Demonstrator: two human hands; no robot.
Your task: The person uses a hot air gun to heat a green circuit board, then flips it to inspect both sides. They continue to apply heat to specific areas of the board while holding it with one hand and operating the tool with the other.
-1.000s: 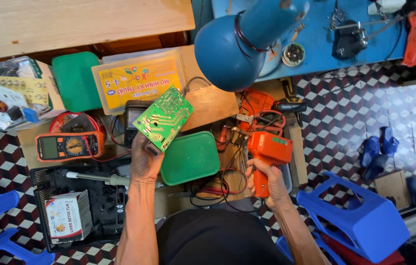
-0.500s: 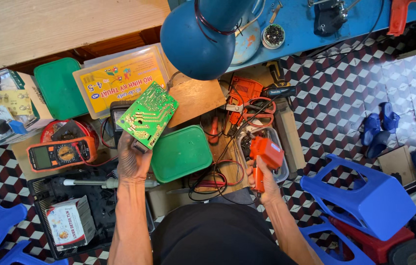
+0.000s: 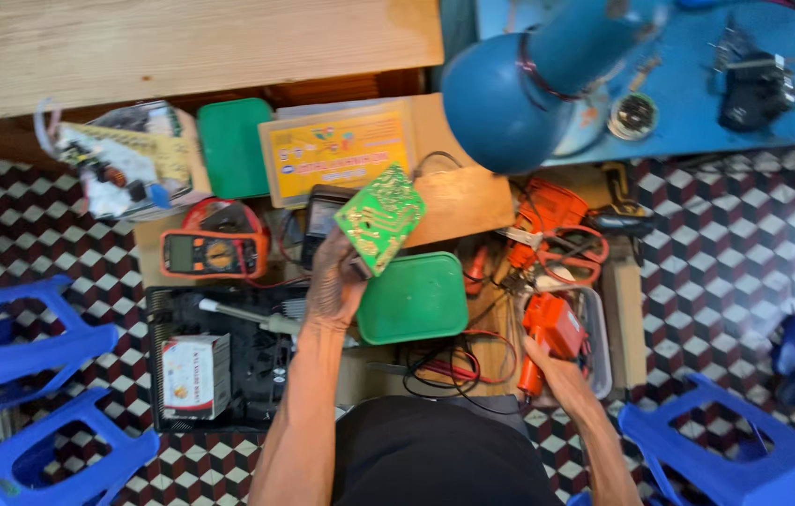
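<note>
Left hand (image 3: 336, 281) grip clamped on green rectangular circuit board (image 3: 380, 218), right hand (image 3: 561, 375) grip clamped on orange plastic pistol-shaped tool (image 3: 550, 330), above green plastic lid (image 3: 413, 298)

The left hand (image 3: 336, 281) grips a green circuit board (image 3: 380, 217) by its lower edge, holding it tilted above the cluttered wooden work surface (image 3: 458, 201). The right hand (image 3: 561, 375) clasps an orange pistol-shaped tool (image 3: 550, 333) just beside a clear plastic tray (image 3: 599, 347). Between the hands lies a green plastic lid (image 3: 413, 298), with red and black wires (image 3: 444, 361) below it. An orange multimeter (image 3: 213, 253) rests to the left, near a yellow-labelled box (image 3: 336, 150). A blue lamp shade (image 3: 510, 94) hangs over the scene, and blue stools (image 3: 22, 412) stand on the chequered floor (image 3: 725, 244)
</note>
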